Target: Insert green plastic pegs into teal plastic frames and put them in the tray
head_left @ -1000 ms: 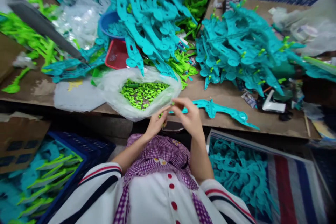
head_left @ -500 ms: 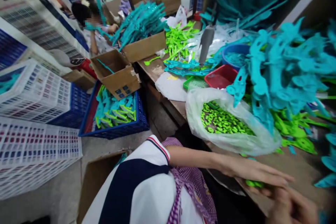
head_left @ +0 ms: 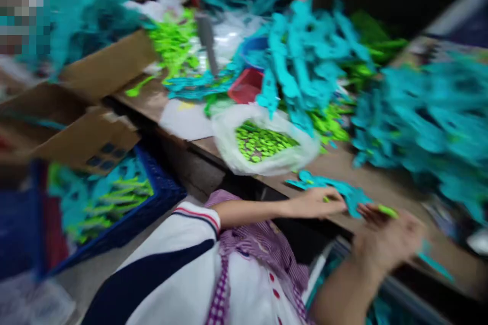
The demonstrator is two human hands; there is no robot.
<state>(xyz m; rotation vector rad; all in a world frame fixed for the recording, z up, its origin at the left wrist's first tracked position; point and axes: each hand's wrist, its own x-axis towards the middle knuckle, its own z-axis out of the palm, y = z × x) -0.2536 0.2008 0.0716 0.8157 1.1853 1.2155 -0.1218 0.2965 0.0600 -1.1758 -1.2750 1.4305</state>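
A teal flat plastic piece (head_left: 343, 188) lies on the table just beyond my hands. My left hand (head_left: 316, 202) is curled beside its near edge, with a small green plastic piece (head_left: 326, 199) showing at the fingers. To the right, my right hand (head_left: 392, 231) is bent, its fingertips close to the teal piece's right end. Another small green plastic piece (head_left: 388, 210) shows at its fingers. Both hands are somewhat blurred. An open clear plastic bag (head_left: 224, 144) full of small green pieces sits beyond my left hand.
Piles of teal pieces (head_left: 423, 127) stand at the right, and more teal pieces (head_left: 301, 56) lie behind the bag. Nearby are a red tray (head_left: 247, 86) and a blue basin (head_left: 253, 51). At left, a cardboard box (head_left: 95, 142) sits over a blue crate (head_left: 160, 183).
My hands were together over small green pieces; now they are apart, each with a green piece. The view has swung right, bringing the teal piece in front of my hands into sight.
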